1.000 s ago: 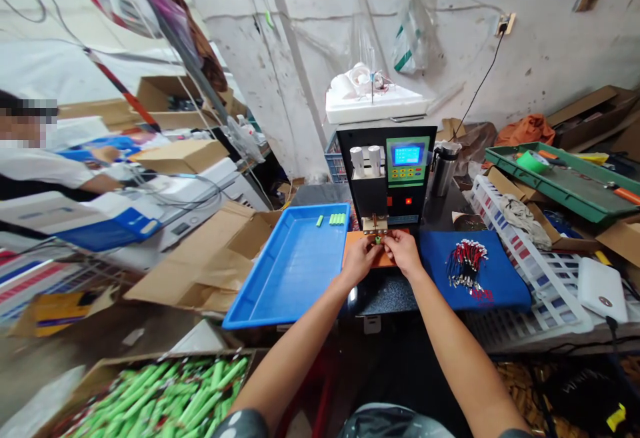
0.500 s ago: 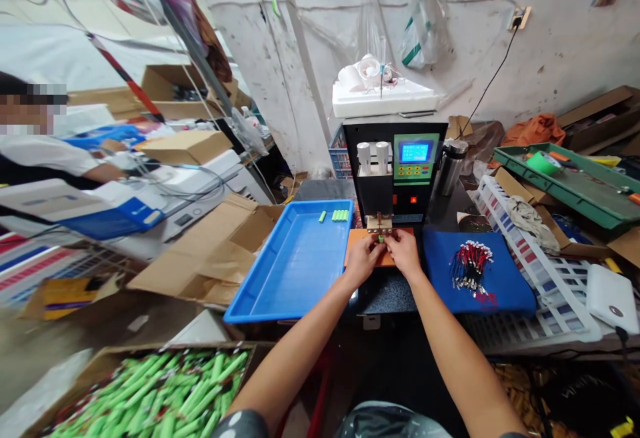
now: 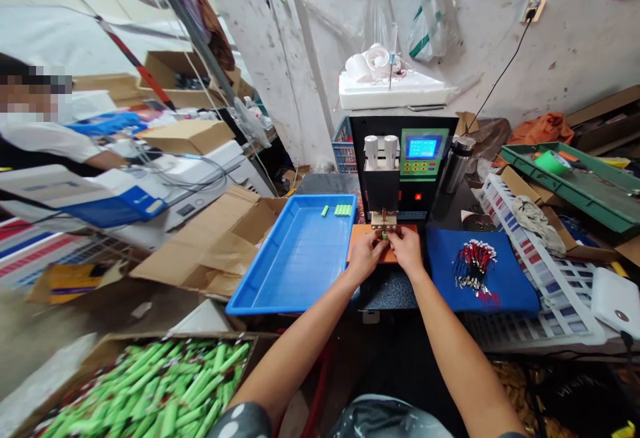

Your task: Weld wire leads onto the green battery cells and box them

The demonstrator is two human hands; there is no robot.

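A black spot welder [image 3: 370, 195] with a lit display stands in front of me. Beneath its electrodes, over an orange pad [image 3: 360, 235], is a small green battery cell [image 3: 385, 235]. My left hand [image 3: 367, 255] pinches the cell from the left side. From the other side the fingers of my right hand [image 3: 406, 249] close in at the cell; whether they also hold a thin wire or strip is too small to tell. Several more green cells [image 3: 343, 211] lie at the far end of the blue tray [image 3: 295, 308], left of the welder.
Red and black wire leads [image 3: 477, 261] lie on a blue cloth [image 3: 515, 291] at right. A box of green wired cells [image 3: 165, 385] sits low at left. Beyond are a steel flask [image 3: 457, 165], a green tray [image 3: 585, 191] and a white power bank [image 3: 617, 298]. Another person works far left.
The view has shifted slightly, so the scene sits a little lower right or higher in places. Both hands stay at the cell under the electrodes.
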